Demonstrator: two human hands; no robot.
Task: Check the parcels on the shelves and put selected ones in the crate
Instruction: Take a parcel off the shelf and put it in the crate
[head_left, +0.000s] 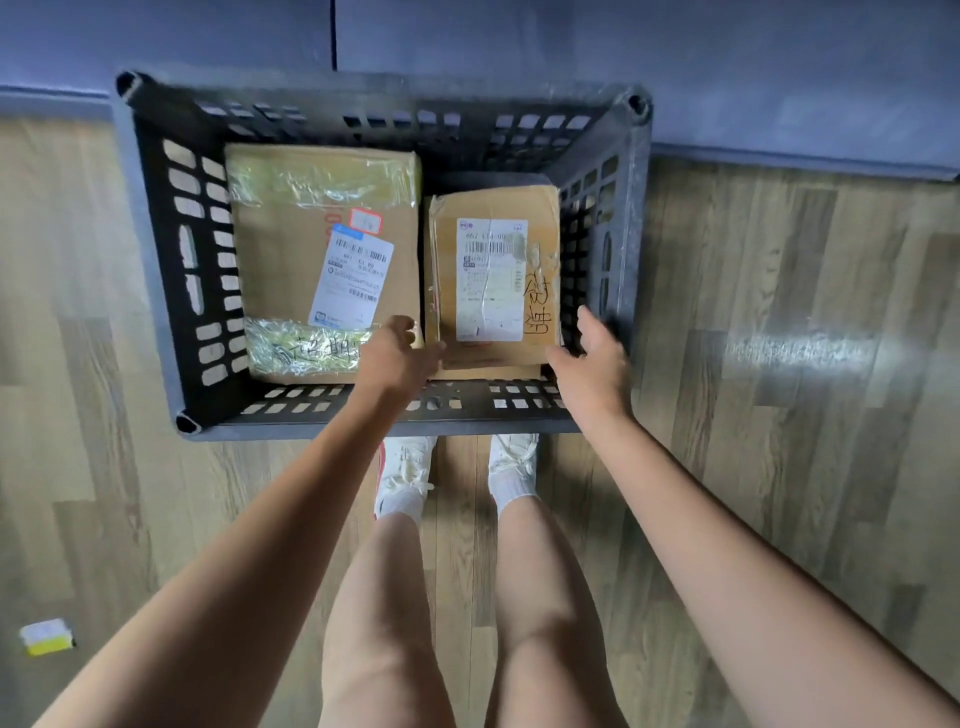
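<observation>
A dark grey slotted crate (156, 249) stands on the floor in front of my feet. Two cardboard parcels lie flat inside it. The larger parcel (291, 223) fills the left side and carries a white label and shiny tape. The smaller parcel (493, 208) lies on the right with a white label and black handwriting. My left hand (397, 353) rests at the near left corner of the smaller parcel, fingers touching its edge. My right hand (592, 358) hovers at its near right corner, fingers spread, holding nothing.
Wood-pattern floor (779, 364) surrounds the crate. A blue-grey wall with a baseboard (779, 161) runs right behind the crate. A small yellow and white object (47, 636) lies on the floor at the lower left. My legs and white shoes (405, 467) are just before the crate.
</observation>
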